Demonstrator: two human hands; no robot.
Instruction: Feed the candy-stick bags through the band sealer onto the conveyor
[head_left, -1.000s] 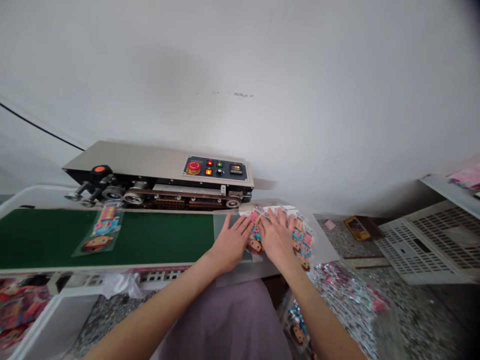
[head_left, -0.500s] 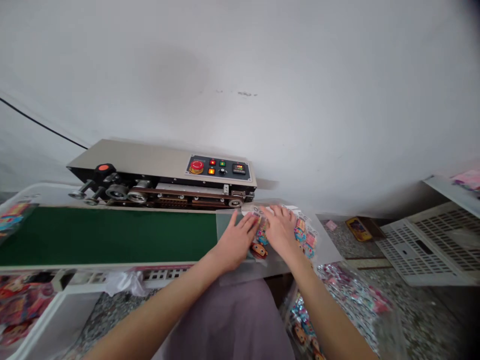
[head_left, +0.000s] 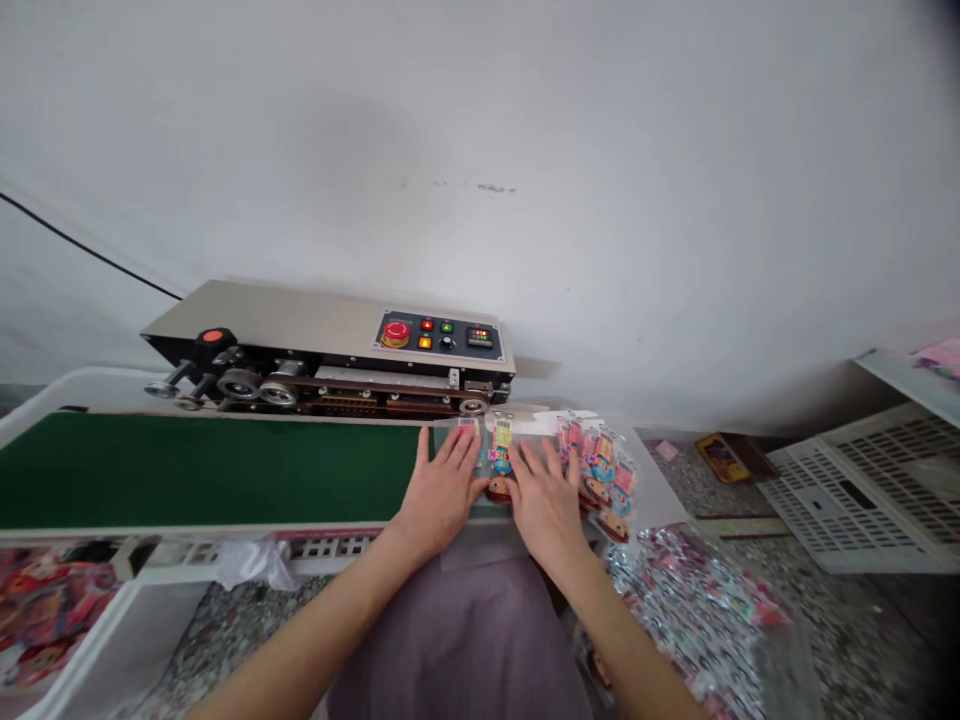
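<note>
My left hand (head_left: 441, 492) lies flat with fingers apart at the right end of the green conveyor belt (head_left: 225, 470), over a clear packet (head_left: 469, 428) mostly hidden beneath it. Beside it, my right hand (head_left: 546, 505) is palm down, fingers spread. Between the two hands lies a clear packet (head_left: 500, 440) with a yellow label, blue lettering and a brown cartoon head, its top close to the band sealer (head_left: 330, 330). Both hands touch its lower edges. More such packets (head_left: 602, 455) overlap on the white sheet (head_left: 652, 490) to the right of my right hand.
On the sealer's front is a control panel (head_left: 439, 335) with a red stop button and lit displays. At the lower right sits a large clear bag (head_left: 697, 610) of shiny packets. White plastic crates (head_left: 840, 490) stand at right; a white bin (head_left: 142, 630) is lower left.
Both hands have shifted left and slightly down, and the packets under them have moved left toward the belt. The packet at the belt's far left end has gone from view.
</note>
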